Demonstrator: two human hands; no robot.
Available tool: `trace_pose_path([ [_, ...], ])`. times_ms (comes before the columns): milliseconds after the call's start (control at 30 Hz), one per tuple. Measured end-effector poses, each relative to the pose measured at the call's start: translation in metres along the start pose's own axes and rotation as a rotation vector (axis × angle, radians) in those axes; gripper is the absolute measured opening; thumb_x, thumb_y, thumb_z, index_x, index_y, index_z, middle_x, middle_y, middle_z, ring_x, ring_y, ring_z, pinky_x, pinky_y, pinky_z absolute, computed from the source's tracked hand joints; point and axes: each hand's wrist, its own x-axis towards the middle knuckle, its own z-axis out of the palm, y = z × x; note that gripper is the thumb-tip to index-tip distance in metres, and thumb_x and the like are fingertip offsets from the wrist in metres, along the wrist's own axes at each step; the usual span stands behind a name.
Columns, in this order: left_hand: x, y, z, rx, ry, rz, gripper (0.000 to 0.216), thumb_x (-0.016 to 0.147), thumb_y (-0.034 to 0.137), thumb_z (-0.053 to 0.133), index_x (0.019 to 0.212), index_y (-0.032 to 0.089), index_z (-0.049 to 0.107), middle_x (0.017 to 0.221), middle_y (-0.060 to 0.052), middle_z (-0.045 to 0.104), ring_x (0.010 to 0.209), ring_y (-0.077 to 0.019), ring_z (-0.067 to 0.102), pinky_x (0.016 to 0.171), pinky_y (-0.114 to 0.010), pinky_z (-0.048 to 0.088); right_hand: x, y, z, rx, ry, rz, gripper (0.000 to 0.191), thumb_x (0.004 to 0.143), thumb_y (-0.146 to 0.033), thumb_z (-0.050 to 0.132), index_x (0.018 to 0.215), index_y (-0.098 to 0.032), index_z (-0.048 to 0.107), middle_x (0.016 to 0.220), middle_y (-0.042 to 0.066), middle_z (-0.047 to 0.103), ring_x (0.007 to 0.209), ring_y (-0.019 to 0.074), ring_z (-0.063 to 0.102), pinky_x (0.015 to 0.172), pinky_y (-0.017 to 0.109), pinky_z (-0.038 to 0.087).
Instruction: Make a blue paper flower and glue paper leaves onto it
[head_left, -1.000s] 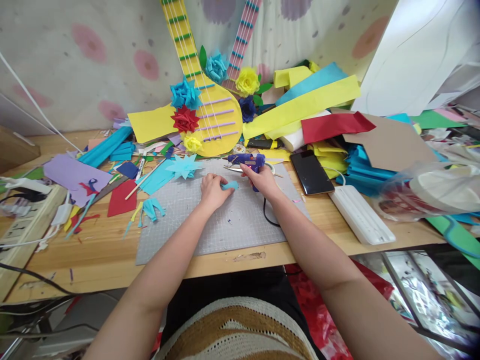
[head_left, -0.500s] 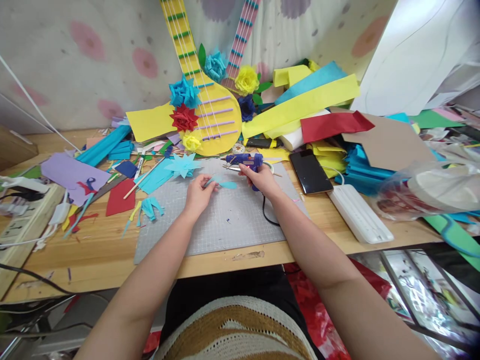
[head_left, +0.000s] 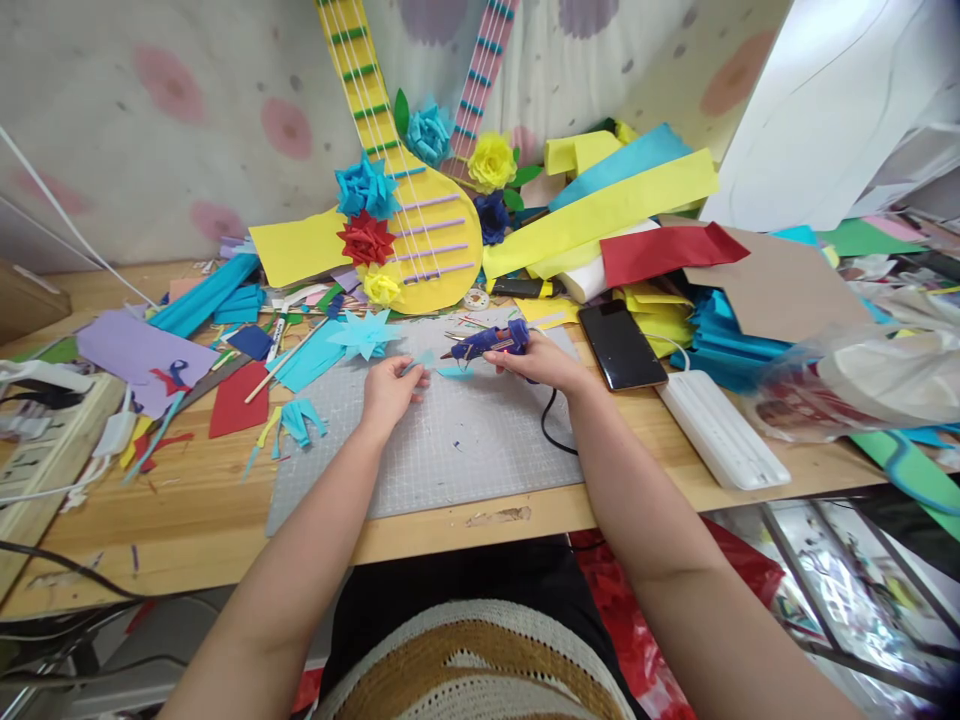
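My right hand (head_left: 538, 362) is closed round a blue hot glue gun (head_left: 487, 343), whose nozzle points left above the grey cutting mat (head_left: 450, 450). My left hand (head_left: 391, 388) pinches a small light-blue paper piece (head_left: 424, 358), partly hidden by the fingers. The nozzle tip is close to this piece; whether they touch I cannot tell. Another light-blue strip (head_left: 455, 372) shows under the gun. Just beyond my left hand lies a light-blue paper star flower (head_left: 365, 334).
A yellow paper guitar (head_left: 439, 240) with paper flowers leans at the back. A phone (head_left: 621, 345) and a white power strip (head_left: 724, 428) lie to the right. Paper scraps and a red sheet (head_left: 238, 396) cover the left side. The gun's black cord (head_left: 551, 425) curves over the mat.
My right hand has lifted the glue gun off the mat and turned its nozzle toward my left hand. The left hand has shifted slightly left and toward me with the paper piece.
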Motion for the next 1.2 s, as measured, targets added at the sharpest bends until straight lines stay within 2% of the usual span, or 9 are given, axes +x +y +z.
trace_pose_path([
  [100, -0.001, 0.001, 0.000, 0.037, -0.018, 0.009, 0.014, 0.072, 0.022, 0.057, 0.081, 0.012, 0.060, 0.075, -0.008, 0.067, 0.061, -0.0134, 0.063, 0.039, -0.018, 0.045, 0.004, 0.002, 0.007, -0.039, 0.036, -0.017, 0.039, 0.066, -0.055, 0.061, 0.074, -0.017, 0.062, 0.061, 0.001, 0.058, 0.054, 0.0100, 0.048, 0.052, 0.024, 0.038],
  [233, -0.001, 0.001, 0.000, 0.062, -0.039, 0.022, 0.016, 0.073, 0.024, 0.057, 0.081, 0.012, 0.061, 0.075, -0.008, 0.068, 0.060, -0.0124, 0.063, 0.039, -0.016, 0.045, 0.005, 0.001, 0.015, -0.101, 0.019, -0.029, 0.038, 0.068, -0.055, 0.059, 0.077, -0.018, 0.063, 0.061, 0.001, 0.058, 0.057, 0.0124, 0.052, 0.056, 0.025, 0.040],
  [433, 0.000, 0.000, -0.001, 0.062, -0.044, 0.023, 0.017, 0.073, 0.025, 0.057, 0.081, 0.011, 0.062, 0.075, -0.008, 0.069, 0.059, -0.0119, 0.063, 0.040, -0.016, 0.045, 0.006, 0.003, 0.017, -0.161, 0.036, -0.057, 0.039, 0.070, -0.056, 0.056, 0.080, -0.019, 0.064, 0.064, 0.002, 0.060, 0.064, 0.0155, 0.056, 0.061, 0.027, 0.042],
  [567, -0.001, 0.002, 0.000, 0.054, -0.044, 0.012, 0.018, 0.073, 0.026, 0.058, 0.081, 0.011, 0.062, 0.073, -0.008, 0.068, 0.058, -0.0107, 0.062, 0.040, -0.015, 0.044, 0.007, 0.004, 0.018, -0.159, 0.047, -0.099, 0.039, 0.071, -0.053, 0.058, 0.090, -0.020, 0.066, 0.076, 0.004, 0.065, 0.074, 0.0182, 0.059, 0.068, 0.029, 0.044],
  [733, 0.000, 0.000, -0.001, 0.050, -0.055, 0.010, 0.018, 0.073, 0.026, 0.058, 0.082, 0.011, 0.062, 0.074, -0.008, 0.069, 0.058, -0.0108, 0.062, 0.040, -0.015, 0.044, 0.009, 0.006, 0.019, -0.127, 0.055, -0.122, 0.035, 0.071, -0.050, 0.060, 0.091, -0.022, 0.066, 0.089, 0.005, 0.067, 0.084, 0.0204, 0.060, 0.076, 0.032, 0.044],
  [833, 0.001, 0.000, -0.001, 0.055, -0.061, 0.008, 0.019, 0.072, 0.027, 0.059, 0.081, 0.011, 0.062, 0.075, -0.008, 0.069, 0.058, -0.0110, 0.062, 0.041, -0.016, 0.044, 0.010, 0.007, 0.020, -0.124, 0.066, -0.117, 0.034, 0.071, -0.050, 0.060, 0.088, -0.022, 0.066, 0.086, 0.005, 0.067, 0.082, 0.0206, 0.060, 0.075, 0.032, 0.044],
  [1033, -0.001, 0.002, -0.001, 0.063, -0.083, 0.009, 0.020, 0.070, 0.030, 0.061, 0.078, 0.012, 0.062, 0.075, -0.008, 0.069, 0.057, -0.0111, 0.062, 0.040, -0.016, 0.043, 0.008, 0.004, 0.020, -0.139, 0.091, -0.080, 0.036, 0.070, -0.053, 0.058, 0.079, -0.019, 0.066, 0.066, 0.004, 0.061, 0.070, 0.0186, 0.057, 0.064, 0.028, 0.042],
  [1200, -0.002, 0.002, -0.001, 0.082, -0.095, 0.022, 0.020, 0.070, 0.031, 0.060, 0.077, 0.012, 0.063, 0.075, -0.008, 0.069, 0.057, -0.0111, 0.062, 0.041, -0.016, 0.042, 0.008, 0.003, 0.020, -0.104, 0.102, -0.049, 0.036, 0.068, -0.054, 0.059, 0.076, -0.019, 0.064, 0.062, 0.003, 0.059, 0.065, 0.0166, 0.055, 0.062, 0.027, 0.042],
])
